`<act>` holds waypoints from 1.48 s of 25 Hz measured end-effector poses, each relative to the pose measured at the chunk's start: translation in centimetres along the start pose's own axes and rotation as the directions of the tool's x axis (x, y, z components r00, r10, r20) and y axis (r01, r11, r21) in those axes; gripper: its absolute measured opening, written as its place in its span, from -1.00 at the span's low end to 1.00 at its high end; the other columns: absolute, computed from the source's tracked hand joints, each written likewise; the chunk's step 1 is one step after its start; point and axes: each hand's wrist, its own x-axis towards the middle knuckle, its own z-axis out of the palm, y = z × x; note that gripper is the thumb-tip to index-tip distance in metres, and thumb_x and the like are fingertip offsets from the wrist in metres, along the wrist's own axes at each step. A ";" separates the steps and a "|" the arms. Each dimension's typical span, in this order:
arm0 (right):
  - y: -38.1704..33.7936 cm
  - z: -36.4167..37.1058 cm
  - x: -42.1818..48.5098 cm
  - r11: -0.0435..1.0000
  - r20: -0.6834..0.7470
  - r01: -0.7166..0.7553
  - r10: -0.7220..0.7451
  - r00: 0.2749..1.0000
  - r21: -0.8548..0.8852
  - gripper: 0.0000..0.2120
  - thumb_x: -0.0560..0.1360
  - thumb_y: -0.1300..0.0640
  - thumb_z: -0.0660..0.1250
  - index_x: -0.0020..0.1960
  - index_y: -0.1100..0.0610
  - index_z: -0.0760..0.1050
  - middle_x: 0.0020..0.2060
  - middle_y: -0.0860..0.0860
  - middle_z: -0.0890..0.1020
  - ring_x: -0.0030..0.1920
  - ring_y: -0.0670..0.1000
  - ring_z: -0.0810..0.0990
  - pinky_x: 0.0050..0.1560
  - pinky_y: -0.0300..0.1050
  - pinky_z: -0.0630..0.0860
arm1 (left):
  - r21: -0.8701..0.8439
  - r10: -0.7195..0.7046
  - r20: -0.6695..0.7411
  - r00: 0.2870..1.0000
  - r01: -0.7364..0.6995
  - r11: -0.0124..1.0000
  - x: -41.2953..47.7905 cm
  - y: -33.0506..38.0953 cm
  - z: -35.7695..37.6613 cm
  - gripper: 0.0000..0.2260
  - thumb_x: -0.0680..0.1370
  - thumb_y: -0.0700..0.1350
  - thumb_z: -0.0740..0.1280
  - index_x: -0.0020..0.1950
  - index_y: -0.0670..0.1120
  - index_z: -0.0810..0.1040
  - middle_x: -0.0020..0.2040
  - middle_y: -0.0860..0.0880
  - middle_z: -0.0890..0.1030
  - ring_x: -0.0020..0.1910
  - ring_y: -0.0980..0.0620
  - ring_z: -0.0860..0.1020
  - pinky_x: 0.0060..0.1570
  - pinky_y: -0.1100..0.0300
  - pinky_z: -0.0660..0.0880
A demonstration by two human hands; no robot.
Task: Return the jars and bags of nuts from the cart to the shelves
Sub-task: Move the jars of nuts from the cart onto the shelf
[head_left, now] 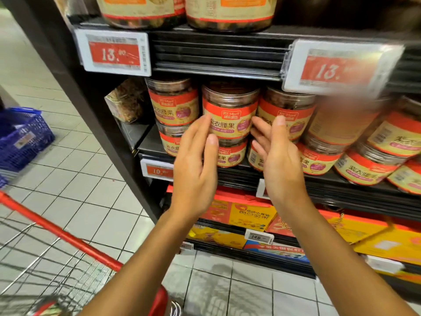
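A clear jar of cashews with a red and cream label sits on the middle shelf, stacked on a lower jar. My left hand is on its left side and my right hand on its right, fingers spread, fingertips at or just off the label. Neither hand clasps it. More jars of the same kind fill the shelf to the right, and a brown bag lies at the shelf's left end. The cart, with its red handle, is at lower left.
Large jars stand on the shelf above, behind price tags. Orange and yellow gift boxes fill the shelf below. A blue basket sits on the tiled floor to the left. The dark shelf upright runs beside the jars.
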 end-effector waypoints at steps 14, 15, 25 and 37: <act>0.8 -0.3 1.2 0.984 -0.011 -0.022 0.021 1.000 -0.179 -0.39 0.46 -0.27 -0.08 0.18 0.06 0.54 -0.02 -0.20 0.58 0.19 -0.11 0.52 0.35 -0.02 0.37 | -0.023 -0.080 0.033 0.996 0.081 0.996 -0.3 -0.2 1.4 -0.59 0.61 -0.02 0.06 0.44 -0.09 0.31 0.41 0.09 0.35 0.39 0.27 0.25 0.37 0.43 0.16; 0.4 -0.4 0.9 0.984 -0.030 -0.029 0.024 0.999 -0.177 -0.43 0.46 -0.25 -0.08 0.12 0.02 0.56 -0.03 -0.18 0.59 0.17 -0.10 0.53 0.34 0.00 0.38 | -0.027 -0.092 0.050 0.994 0.094 0.995 -0.8 0.4 0.9 -0.60 0.61 -0.04 0.07 0.44 -0.10 0.32 0.39 0.09 0.37 0.38 0.28 0.28 0.37 0.40 0.20; -7.1 11.3 -19.3 0.989 0.722 -0.109 0.148 0.676 -0.100 -0.72 0.50 -0.02 0.04 -0.13 -0.03 0.52 -0.19 -0.10 0.64 -0.08 -0.08 0.64 -0.02 -0.17 0.56 | -0.240 -0.671 -0.434 0.602 0.640 0.730 -19.0 11.5 -21.1 -0.79 0.63 -0.20 0.13 -0.07 -0.09 0.54 -0.18 0.00 0.58 -0.31 0.14 0.60 -0.18 0.23 0.50; 5.3 32.7 -42.7 0.719 0.776 0.388 0.630 -0.013 -0.577 -0.60 0.64 0.07 0.03 -0.09 0.28 0.55 -0.07 0.26 0.60 -0.04 0.19 0.55 0.02 -0.02 0.45 | -0.397 -0.899 -0.350 -0.262 0.911 -0.111 -50.6 4.8 -46.3 -0.81 0.60 -0.31 0.16 -0.06 -0.40 0.51 -0.35 -0.21 0.59 -0.22 -0.03 0.61 -0.26 0.16 0.49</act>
